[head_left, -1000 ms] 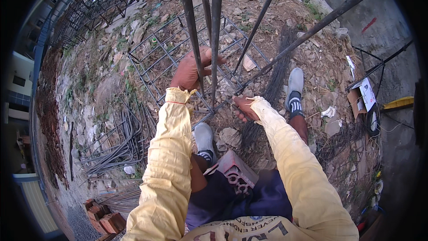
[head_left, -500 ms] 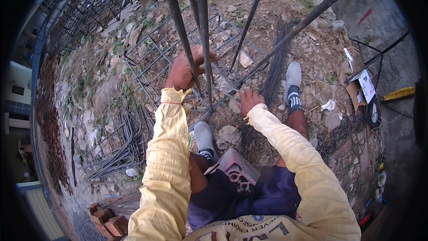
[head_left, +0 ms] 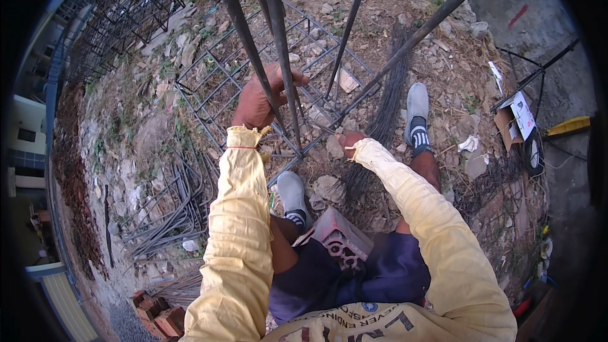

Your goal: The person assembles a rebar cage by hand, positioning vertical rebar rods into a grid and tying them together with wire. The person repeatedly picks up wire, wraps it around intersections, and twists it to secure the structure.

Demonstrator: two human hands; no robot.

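Observation:
A square grid of steel bars [head_left: 215, 114] lies on the rubble in front of me, with long upright rebars rising from its near corner. My left hand [head_left: 256, 101] is curled round the upright rebars [head_left: 283, 57], its fingers passing behind them. Just right of the near corner, my right hand [head_left: 352, 142] is closed beside the grid. Something thin runs from its fingers toward the bars, too small to name. A bundle of thin dark wire [head_left: 387, 98] lies just beyond that hand.
I sit on a reddish block [head_left: 342, 234] between my legs. Bent steel rods [head_left: 171, 215] lie to the left, red bricks [head_left: 158, 316] at lower left. An opened cardboard box [head_left: 514, 120] stands at the right, and rebar cages [head_left: 126, 16] lie far left.
My right hand has turned and drawn its fingers in from a more spread pose, staying near the grid corner. The left hand keeps its place on the upright rebars, which lean slightly further left.

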